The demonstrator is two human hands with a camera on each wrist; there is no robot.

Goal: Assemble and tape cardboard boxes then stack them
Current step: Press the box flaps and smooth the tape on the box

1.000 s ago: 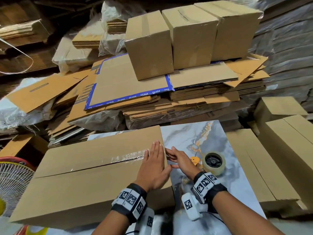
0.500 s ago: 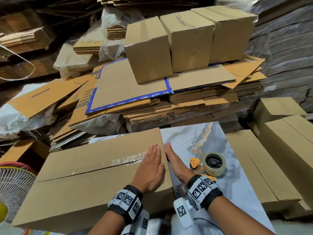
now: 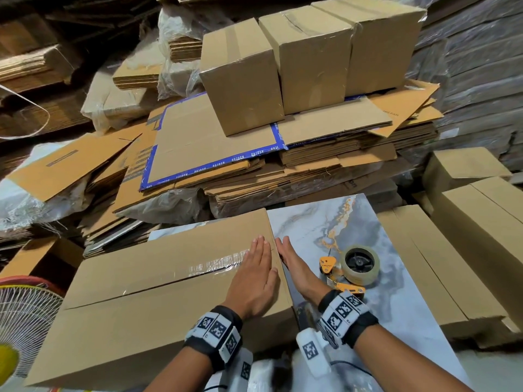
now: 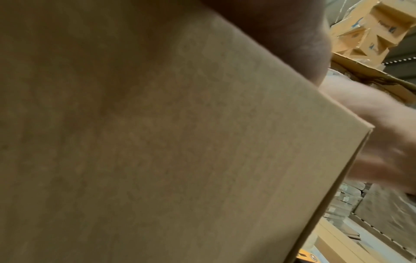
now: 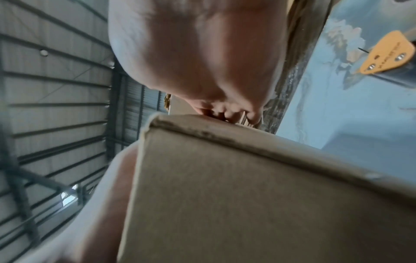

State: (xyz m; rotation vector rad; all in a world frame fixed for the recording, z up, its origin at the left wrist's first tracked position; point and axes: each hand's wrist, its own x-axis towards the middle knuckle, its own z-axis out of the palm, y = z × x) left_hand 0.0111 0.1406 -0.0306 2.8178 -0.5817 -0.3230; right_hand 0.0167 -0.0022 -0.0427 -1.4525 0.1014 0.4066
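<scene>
A long closed cardboard box (image 3: 158, 301) lies on the marble-patterned desk (image 3: 396, 312) at 7 o'clock, clear tape (image 3: 218, 263) along its top seam; its contents are hidden. Three taped boxes (image 3: 308, 60) sit at 12 o'clock on a pile of flat cardboard (image 3: 254, 165). A tape dispenser (image 3: 355, 268) lies at 3 o'clock. The left hand (image 3: 253, 281) presses flat on the box top, fingers straight; the right hand (image 3: 297, 271) lies flat against its right end.
</scene>
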